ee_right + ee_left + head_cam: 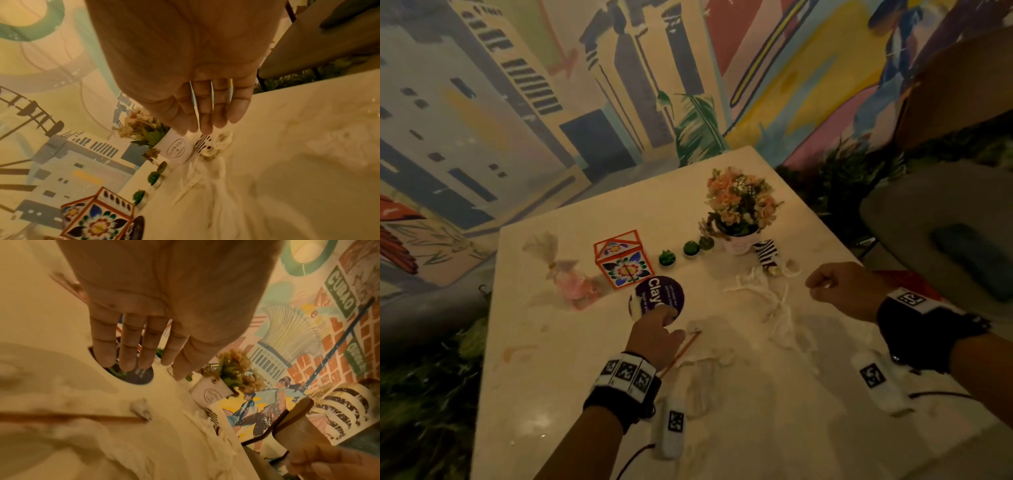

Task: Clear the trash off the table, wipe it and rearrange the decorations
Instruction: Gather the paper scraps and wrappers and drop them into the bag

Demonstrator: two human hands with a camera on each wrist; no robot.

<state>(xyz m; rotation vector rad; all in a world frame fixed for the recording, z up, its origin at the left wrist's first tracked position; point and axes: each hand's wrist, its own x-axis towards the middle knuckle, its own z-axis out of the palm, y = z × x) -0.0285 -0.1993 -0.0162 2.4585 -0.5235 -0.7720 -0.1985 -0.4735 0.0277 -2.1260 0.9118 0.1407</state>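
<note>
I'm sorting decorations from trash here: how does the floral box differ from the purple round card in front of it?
The floral box stands upright with an orange frame and painted flowers on its sides; the purple round card lies flat and carries white print. The box stands untouched, while the left hand reaches over the card's near edge with straight fingers. Both sit on the pale table.

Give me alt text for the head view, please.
Left hand reaches onto the purple round Clay card on a pale table; the right hand hovers near crumpled white tissue. Behind stand a floral box, small green succulents and a potted bouquet.
</note>
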